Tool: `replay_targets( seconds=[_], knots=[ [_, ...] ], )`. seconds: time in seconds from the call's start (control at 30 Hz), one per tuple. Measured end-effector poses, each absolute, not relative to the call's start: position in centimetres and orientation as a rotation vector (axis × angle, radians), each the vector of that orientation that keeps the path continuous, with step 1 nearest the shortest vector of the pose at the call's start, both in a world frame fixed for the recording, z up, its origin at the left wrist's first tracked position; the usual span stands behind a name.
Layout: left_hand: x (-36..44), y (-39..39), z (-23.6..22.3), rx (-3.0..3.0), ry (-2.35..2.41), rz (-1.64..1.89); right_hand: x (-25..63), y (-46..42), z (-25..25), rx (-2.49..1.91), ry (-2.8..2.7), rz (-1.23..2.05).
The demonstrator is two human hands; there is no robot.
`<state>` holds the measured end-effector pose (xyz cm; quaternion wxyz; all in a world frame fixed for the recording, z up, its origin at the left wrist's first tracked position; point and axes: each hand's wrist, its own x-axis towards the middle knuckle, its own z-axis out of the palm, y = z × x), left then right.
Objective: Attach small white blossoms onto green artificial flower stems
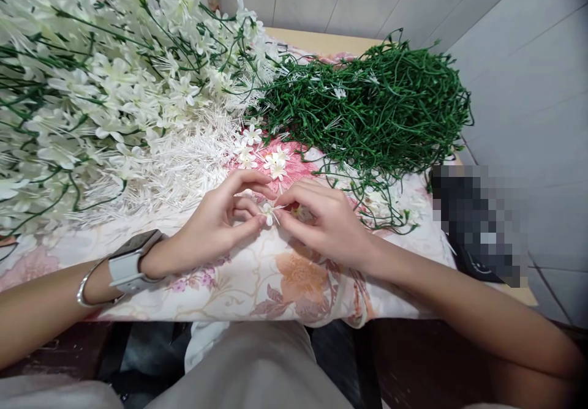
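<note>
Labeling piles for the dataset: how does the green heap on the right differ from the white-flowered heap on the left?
The green stem heap is almost all bare green stems with only stray white bits; the white flower heap shows stems covered in white blossoms. The green stem heap is a compact tangled mound; the white flower heap is larger, running off the frame's left edge. Both rest on the floral cloth, beyond the left hand and right hand, which pinch one small white flower.
</note>
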<state>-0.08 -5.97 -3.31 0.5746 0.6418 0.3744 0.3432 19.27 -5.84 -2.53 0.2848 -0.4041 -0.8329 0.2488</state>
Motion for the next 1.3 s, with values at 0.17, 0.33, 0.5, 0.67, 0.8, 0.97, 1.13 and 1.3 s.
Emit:
replay_targets(
  seconds=[0.17, 0.33, 0.5, 0.67, 0.8, 0.97, 1.13, 1.3],
  knots=[
    [-0.2, -5.9, -3.6, 1.489, 0.882, 0.777, 19.2, -6.0, -2.6, -1.050, -2.249, 0.621],
    [-0.1, -5.7, -3.4, 1.506, 0.964, 0.678, 19.4, -5.8, -2.5, -1.053, -2.173, 0.706],
    [-0.1, -5.5, -2.5, 1.800, 1.032, 0.497, 19.4, -5.7, -2.4, -1.089, -2.120, 0.769],
    [0.0, -5.5, -2.3, 1.847, 1.011, 0.485, 19.3, -5.8, -2.5, -1.059, -2.154, 0.686],
    [0.0, -5.5, -2.2, 1.855, 1.024, 0.486, 19.3, -5.9, -2.5, -1.001, -2.197, 0.486],
    [-0.1, -5.6, -2.3, 1.863, 1.050, 0.487, 19.3, -5.9, -2.5, -0.943, -2.240, 0.312],
    [-0.2, -5.6, -2.4, 1.864, 1.045, 0.479, 19.2, -5.9, -2.6, -0.935, -2.254, 0.317],
    [-0.1, -5.6, -2.6, 1.906, 1.029, 0.507, 18.9, -6.1, -2.6, -0.933, -2.277, 0.312]
  ],
)
